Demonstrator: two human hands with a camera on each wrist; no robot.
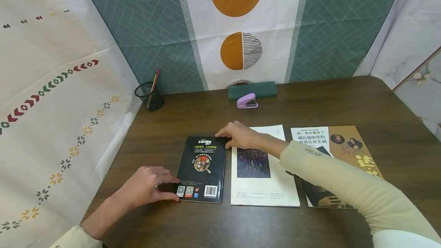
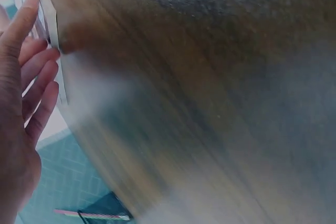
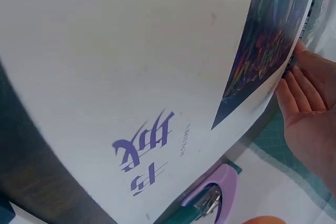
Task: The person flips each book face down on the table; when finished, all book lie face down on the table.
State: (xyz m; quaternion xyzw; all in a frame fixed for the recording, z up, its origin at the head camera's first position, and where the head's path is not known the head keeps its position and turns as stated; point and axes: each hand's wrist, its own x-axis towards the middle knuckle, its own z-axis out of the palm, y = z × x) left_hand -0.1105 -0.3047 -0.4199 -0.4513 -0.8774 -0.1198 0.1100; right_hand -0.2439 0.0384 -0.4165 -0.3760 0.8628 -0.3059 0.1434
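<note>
A black paperback [image 1: 203, 167] lies back cover up on the dark wooden table [image 1: 310, 102]. My left hand [image 1: 162, 186] rests at its near left corner, fingers fairly straight, fingertips [image 2: 50, 56] against the book's edge [image 2: 50, 11]. Reaching across a white book [image 1: 262, 186], my right hand [image 1: 231, 135] touches the black book's far right corner. In the right wrist view the straight fingers [image 3: 294, 87] lie along that edge beside the white book's cover [image 3: 131, 66]. Neither hand curls round anything.
A third book [image 1: 348, 141] with portrait art lies right of the white one, partly under my right sleeve. A purple stapler [image 1: 247, 101] and a green case [image 1: 252, 89] sit at the back centre. A black mesh pen holder [image 1: 149, 95] stands back left. Patterned cloth walls surround the table.
</note>
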